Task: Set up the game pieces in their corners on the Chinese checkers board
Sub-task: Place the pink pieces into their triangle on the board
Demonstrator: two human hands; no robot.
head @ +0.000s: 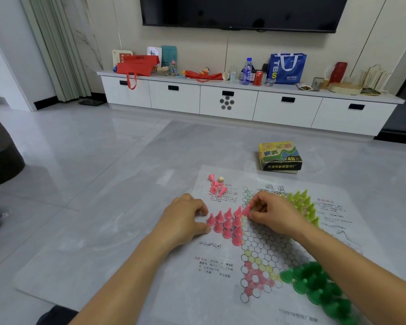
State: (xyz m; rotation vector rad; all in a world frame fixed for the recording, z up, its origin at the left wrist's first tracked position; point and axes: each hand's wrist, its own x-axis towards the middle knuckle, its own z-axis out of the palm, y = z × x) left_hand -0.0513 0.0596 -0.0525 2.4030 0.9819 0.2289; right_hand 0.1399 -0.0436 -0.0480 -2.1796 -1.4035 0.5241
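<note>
The left grip [184, 219] is resting on the floor [80, 160] at the left edge of the board [263, 235], palm down. Its fingers are curling inward, with thumb and forefinger bracketing the leftmost of the pink pieces [227, 224]. I cannot tell whether they are actually touching it.

Those pink pieces are standing upright in a tight triangle on the board's left corner. They are small glossy plastic cones with knobbed tips and flared round bases. Beyond them, some loose pink pieces [215, 187] are lying tipped over in a little heap on the red printed text.

The right grip [271, 211] is closing on a single pink piece [247, 209], with thumb and forefinger pinching it by its upper part. The other fingers are folding in behind. This piece is sitting at the right end of the triangle's far row, just beside its neighbour. Whether its base is touching the board is not clear.

The board itself is lying flat on the floor. It is a thin white printed sheet with a star of outlined round cells, some of them tinted yellow and red.

Light green pieces [302, 202] of the same cone shape are standing crowded together just behind the right grip. Dark green pieces [314, 282] are clustering at the near right corner beside the right forearm, blurred, their round bases showing.

Beyond the board, a small worn cardboard box [280, 157], printed in yellow and green, is sitting on the glossy grey floor tiles.
</note>
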